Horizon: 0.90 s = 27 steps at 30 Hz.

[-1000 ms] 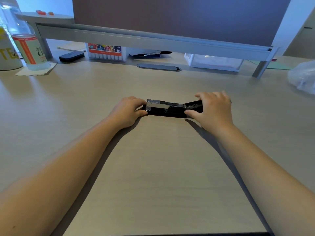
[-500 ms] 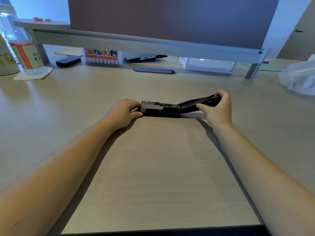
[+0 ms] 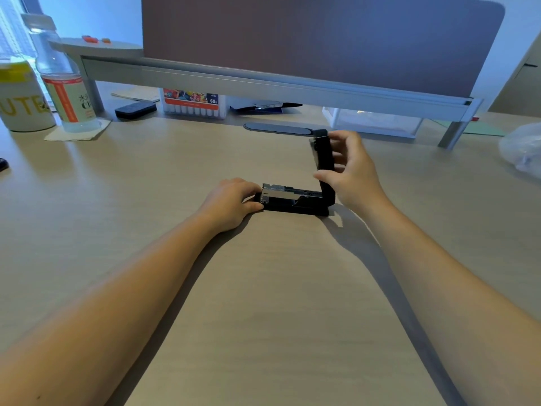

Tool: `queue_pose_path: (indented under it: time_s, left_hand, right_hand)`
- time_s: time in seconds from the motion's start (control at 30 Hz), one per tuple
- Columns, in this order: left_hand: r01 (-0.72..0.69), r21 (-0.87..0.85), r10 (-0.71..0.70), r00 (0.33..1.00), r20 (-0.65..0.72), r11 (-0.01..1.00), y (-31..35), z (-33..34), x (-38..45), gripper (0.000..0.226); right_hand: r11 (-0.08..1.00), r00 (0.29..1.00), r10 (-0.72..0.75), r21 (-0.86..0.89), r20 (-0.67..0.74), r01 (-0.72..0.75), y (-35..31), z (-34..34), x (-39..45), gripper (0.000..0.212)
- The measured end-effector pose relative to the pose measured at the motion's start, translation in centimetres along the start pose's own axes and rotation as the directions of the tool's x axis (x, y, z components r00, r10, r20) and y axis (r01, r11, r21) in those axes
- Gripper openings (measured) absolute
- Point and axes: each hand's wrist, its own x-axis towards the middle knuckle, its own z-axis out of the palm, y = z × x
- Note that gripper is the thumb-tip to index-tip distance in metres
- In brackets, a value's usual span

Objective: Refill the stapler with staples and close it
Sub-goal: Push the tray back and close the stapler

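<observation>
A black stapler (image 3: 294, 202) lies on the wooden desk (image 3: 263, 288) with its silver staple channel (image 3: 278, 192) exposed and pointing left. Its black top cover (image 3: 324, 159) stands nearly upright at the right end. My left hand (image 3: 229, 205) pins the stapler's left end to the desk. My right hand (image 3: 352, 171) grips the raised cover between thumb and fingers. No loose staples are visible.
A water bottle (image 3: 63, 83) and a white cup (image 3: 22, 101) stand at the far left. Under a metal shelf (image 3: 278, 83) sit a marker box (image 3: 194, 105), a black case (image 3: 134, 109) and a clear container (image 3: 371, 121). A plastic bag (image 3: 522, 148) lies at the right.
My right hand has swung the stapler's top cover up from nearly flat to almost vertical. My left hand has stayed on the stapler's left end.
</observation>
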Motion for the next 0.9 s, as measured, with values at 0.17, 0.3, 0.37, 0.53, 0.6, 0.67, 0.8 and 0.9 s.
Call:
queue_pose_path:
  time_s: [0.17,0.3,0.37,0.53,0.6,0.67,0.8,0.9]
  left_hand:
    - [0.017,-0.001,-0.017,1.0,0.016,1.0,-0.2,0.0,0.1,0.036]
    - [0.026,-0.018,-0.025,1.0,0.012,1.0,-0.2,0.0,0.1,0.035]
    - [0.035,-0.028,-0.035,0.999,0.012,0.999,-0.2,0.0,0.1,0.035]
    - [0.042,-0.107,-0.04,0.999,0.017,0.993,0.0,0.1,0.0,0.033]
    - [0.088,-0.228,-0.078,0.996,0.054,0.97,0.0,0.0,0.0,0.034]
    - [0.129,-0.377,-0.089,0.989,0.122,0.917,-0.1,-0.2,0.0,0.037]
    - [0.195,-0.593,-0.131,0.98,0.149,0.782,0.5,-0.7,0.2,0.03]
    - [0.254,-0.648,-0.223,0.966,0.131,0.718,1.3,-0.5,0.7,0.029]
  right_hand:
    - [0.997,0.994,-0.038,-0.057,0.104,0.045,0.3,1.1,0.4,0.055]
    - [0.992,0.975,-0.048,-0.103,0.215,0.072,0.5,2.3,0.5,0.053]
    - [0.985,0.963,-0.049,-0.147,0.265,0.091,0.7,2.9,0.4,0.051]
    - [0.965,0.958,-0.011,-0.249,0.286,0.086,1.1,3.0,0.2,0.047]
    - [0.966,0.966,0.041,-0.258,0.256,0.027,1.7,2.3,-0.2,0.046]
    - [0.976,0.971,0.118,-0.206,0.208,-0.074,2.5,1.5,-0.7,0.046]
    - [0.978,0.963,0.195,-0.115,0.186,-0.175,3.7,1.2,-2.0,0.041]
    - [0.975,0.965,0.189,-0.15,0.182,-0.163,3.8,1.6,-2.2,0.043]
